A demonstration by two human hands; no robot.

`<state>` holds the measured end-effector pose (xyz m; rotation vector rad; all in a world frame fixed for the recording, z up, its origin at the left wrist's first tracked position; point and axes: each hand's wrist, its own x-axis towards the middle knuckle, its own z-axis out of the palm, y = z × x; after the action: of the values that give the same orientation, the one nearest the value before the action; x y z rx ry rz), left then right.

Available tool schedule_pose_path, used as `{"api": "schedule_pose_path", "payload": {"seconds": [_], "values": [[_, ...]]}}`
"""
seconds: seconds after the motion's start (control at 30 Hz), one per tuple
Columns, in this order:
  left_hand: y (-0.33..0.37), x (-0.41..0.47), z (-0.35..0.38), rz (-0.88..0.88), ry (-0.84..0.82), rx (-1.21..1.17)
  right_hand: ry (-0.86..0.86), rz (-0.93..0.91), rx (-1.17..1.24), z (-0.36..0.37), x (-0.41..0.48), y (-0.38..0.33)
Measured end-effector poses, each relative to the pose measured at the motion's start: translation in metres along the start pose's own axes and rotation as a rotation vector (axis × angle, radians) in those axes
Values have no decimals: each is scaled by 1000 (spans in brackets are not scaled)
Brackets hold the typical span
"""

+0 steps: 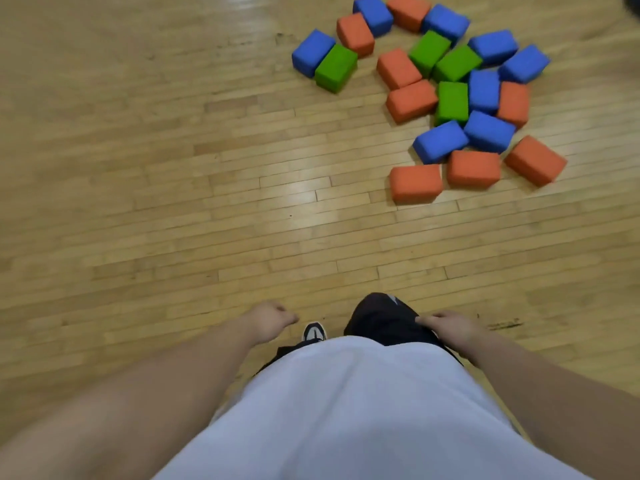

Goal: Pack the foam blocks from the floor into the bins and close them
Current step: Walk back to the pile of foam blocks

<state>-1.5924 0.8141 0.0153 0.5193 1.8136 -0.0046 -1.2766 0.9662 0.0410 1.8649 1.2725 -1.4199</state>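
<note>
Several foam blocks in orange, blue and green lie scattered on the wooden floor at the upper right. The nearest is an orange block [415,183], with a blue block [440,141] and a green block [451,102] behind it. A blue and green pair [323,60] lies apart to the left. My left hand [268,320] hangs at my side with loosely curled fingers and holds nothing. My right hand [450,327] rests against my dark shorts, fingers relaxed, also holding nothing. Both hands are far from the blocks. No bin is in view.
Bare wooden floor [173,185] stretches between me and the blocks. My shoe [314,332] and raised knee [381,317] show below, above my white shirt. A dark object [632,1] sits at the top right corner.
</note>
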Motion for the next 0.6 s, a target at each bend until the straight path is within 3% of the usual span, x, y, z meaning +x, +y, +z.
{"api": "schedule_pose_path", "payload": {"seconds": [0.23,0.43,0.6], "values": [[164,78,-107,134,2,-30,-15,4,-14,-90,90,-142],[197,109,-207,-79,97,-201,-77,-182,-160,-171,138,-330],[219,140,-295,-231,194,-337,-71,-362,-148,-224,164,-490]]}}
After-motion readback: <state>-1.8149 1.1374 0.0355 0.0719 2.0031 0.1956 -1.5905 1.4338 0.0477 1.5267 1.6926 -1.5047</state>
